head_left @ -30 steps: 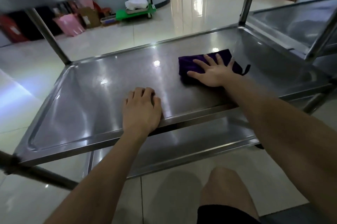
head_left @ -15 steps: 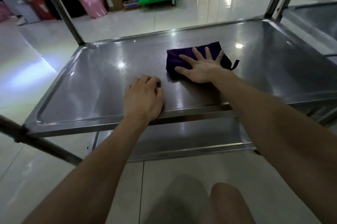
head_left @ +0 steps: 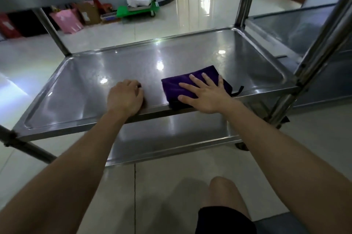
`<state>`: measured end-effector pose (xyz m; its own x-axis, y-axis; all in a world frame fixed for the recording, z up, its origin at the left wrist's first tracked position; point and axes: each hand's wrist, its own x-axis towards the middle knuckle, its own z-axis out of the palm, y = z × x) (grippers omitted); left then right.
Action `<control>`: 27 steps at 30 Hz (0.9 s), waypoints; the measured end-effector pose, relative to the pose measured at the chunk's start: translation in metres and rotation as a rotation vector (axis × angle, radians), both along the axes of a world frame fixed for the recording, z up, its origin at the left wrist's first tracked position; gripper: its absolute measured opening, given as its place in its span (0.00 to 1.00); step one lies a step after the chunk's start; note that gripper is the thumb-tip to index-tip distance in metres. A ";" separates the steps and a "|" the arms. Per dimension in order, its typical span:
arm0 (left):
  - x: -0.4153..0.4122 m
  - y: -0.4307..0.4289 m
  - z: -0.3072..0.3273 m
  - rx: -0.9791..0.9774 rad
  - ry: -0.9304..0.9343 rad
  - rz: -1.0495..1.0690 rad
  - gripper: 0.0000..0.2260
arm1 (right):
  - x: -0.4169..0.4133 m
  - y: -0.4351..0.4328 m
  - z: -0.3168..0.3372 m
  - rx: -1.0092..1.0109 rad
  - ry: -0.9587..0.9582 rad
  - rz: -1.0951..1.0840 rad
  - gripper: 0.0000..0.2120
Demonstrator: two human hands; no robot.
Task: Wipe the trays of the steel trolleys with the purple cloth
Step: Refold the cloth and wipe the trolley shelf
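The right grip (head_left: 207, 94) lies flat, fingers spread, pressing the purple cloth (head_left: 175, 83) onto the middle tray (head_left: 85, 89) at its near rim. The left grip (head_left: 125, 98) rests on the tray near the cloth, fingers curled, holding nothing.

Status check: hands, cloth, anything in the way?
Right hand flat on purple cloth at middle tray front edge. Left hand rests beside it, fingers curled, holding nothing. Left hand blocks a leftward stroke.
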<state>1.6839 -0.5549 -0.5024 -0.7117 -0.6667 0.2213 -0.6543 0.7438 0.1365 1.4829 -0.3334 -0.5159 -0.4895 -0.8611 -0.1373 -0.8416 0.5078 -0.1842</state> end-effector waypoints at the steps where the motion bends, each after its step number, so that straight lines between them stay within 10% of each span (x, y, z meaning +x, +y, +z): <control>1: -0.009 0.007 0.003 -0.002 0.008 0.005 0.20 | 0.000 0.001 0.001 -0.004 0.004 -0.012 0.39; 16: -0.062 0.052 -0.008 0.040 0.012 -0.109 0.23 | -0.147 0.053 -0.009 0.007 -0.045 -0.290 0.50; 27: -0.067 0.054 -0.011 -0.022 -0.026 -0.114 0.22 | -0.191 -0.068 0.013 0.081 -0.047 -0.317 0.44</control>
